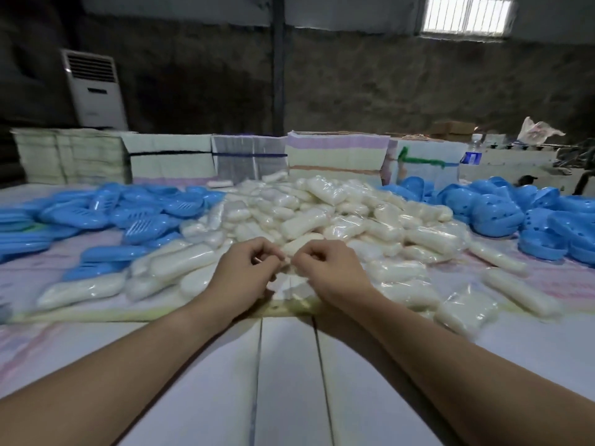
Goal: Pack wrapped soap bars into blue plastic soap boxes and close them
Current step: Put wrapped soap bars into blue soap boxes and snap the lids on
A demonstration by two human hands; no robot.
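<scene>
A big heap of white soap bars in clear wrap (325,207) covers the middle of the table. Blue plastic soap box parts lie in two piles, slotted ones at the left (138,217) and holed ones at the right (502,217). My left hand (244,272) and my right hand (331,268) meet at the near edge of the heap. Both pinch the clear wrapper of one soap pack (289,284) between curled fingers. The pack itself is mostly hidden under my hands.
Bundled stacks of flat cardboard (199,159) line the far edge of the table. A white standing air conditioner (93,88) is at the back left. A water bottle (473,152) and a plastic bag (537,130) sit at the back right. White boards (289,381) form the near tabletop.
</scene>
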